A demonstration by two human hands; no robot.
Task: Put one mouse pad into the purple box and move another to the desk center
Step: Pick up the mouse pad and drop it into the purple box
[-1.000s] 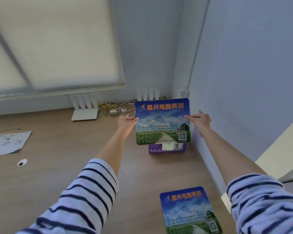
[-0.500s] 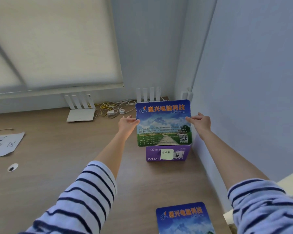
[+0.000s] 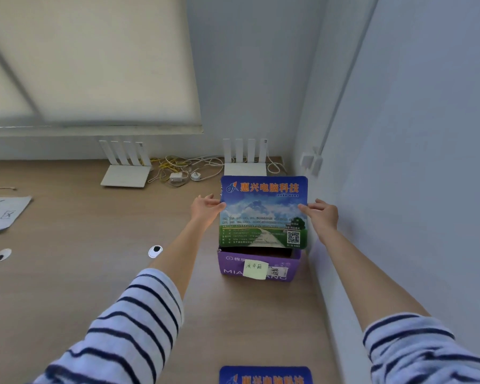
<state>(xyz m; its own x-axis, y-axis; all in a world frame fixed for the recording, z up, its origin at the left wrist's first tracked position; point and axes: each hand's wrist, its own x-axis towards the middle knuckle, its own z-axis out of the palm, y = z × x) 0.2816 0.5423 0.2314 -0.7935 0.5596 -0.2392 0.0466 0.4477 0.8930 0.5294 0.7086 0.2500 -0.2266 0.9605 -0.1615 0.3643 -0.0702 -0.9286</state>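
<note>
We hold the mouse pad (image 3: 263,212) by its side edges, left hand (image 3: 205,207) and right hand (image 3: 323,214) pinching it upright over the open purple box (image 3: 258,266), presumably to drop it in edgewise.

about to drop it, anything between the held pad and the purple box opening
Nothing visible. The pad, held by the left hand and right hand, hangs right over the purple box, whose top shows open and dark.
</note>
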